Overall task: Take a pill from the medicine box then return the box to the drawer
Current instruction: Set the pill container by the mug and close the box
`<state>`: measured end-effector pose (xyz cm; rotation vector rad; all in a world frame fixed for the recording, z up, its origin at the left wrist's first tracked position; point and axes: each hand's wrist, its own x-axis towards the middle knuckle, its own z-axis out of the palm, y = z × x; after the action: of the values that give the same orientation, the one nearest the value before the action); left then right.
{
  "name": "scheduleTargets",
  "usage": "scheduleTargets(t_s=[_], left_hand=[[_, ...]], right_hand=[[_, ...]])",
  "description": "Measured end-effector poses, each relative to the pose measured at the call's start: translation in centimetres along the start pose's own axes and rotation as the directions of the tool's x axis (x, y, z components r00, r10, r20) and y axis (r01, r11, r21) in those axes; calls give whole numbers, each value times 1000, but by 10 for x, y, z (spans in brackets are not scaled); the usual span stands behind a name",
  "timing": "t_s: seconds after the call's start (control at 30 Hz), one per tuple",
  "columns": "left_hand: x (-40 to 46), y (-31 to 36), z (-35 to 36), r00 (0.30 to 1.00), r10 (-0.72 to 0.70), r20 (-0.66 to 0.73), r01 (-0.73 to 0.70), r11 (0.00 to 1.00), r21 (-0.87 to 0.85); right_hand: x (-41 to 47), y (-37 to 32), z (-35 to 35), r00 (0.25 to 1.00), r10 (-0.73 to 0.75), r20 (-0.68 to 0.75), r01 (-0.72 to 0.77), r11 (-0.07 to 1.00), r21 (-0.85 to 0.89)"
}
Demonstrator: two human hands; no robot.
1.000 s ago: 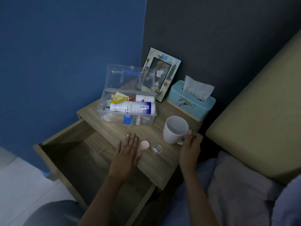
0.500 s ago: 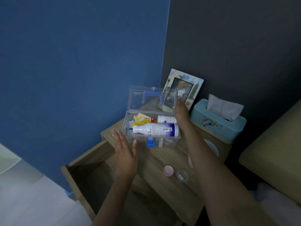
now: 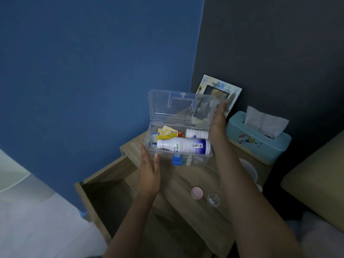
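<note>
Fingers of the left hand are straight and held loosely together, thumb apart, flat by the near-left corner of the medicine box; whether they touch its wall I cannot tell. The right hand is extended with fingers straight at the right edge of the raised lid, clamped on nothing I can see.

Largest first: the nightstand carries the clear box at its far edge, and the drawer stands pulled out on the near left, seemingly bare. Inside the box lie 1 big white bottle, 1 smaller white bottle and a yellow packet. Nearer, well apart from both hands, sit a pink cap and a small clear vial with white pills in it.

My judgement: the step in hand is closing the box. The next move calls for pressing the lid down until the blue latch catches, then lifting the box with both hands left and down into the drawer.
</note>
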<state>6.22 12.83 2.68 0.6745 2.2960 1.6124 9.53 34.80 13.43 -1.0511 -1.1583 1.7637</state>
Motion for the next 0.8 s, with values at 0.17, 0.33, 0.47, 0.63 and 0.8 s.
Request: scheduleTargets(t_s=[0.17, 0.33, 0.47, 0.63, 0.8], left_hand=[[-1, 1, -4, 1000, -16, -16, 15, 997, -72], [-2, 7, -6, 997, -54, -57, 42, 978, -203], [0, 12, -10, 997, -32, -63, 20, 982, -189], [6, 17, -11, 993, 3, -119, -10, 999, -51], [7, 24, -9, 989, 2, -147, -6, 1000, -25]], right_hand=[[-46, 24, -30, 998, -39, -50, 43, 996, 80], [-69, 61, -35, 984, -147, -98, 113, 951, -288], [-69, 72, -34, 965, -247, -87, 202, 915, -349], [-66, 78, -36, 970, -231, -76, 194, 923, -332], [-67, 77, -36, 972, -221, -84, 179, 919, -351]])
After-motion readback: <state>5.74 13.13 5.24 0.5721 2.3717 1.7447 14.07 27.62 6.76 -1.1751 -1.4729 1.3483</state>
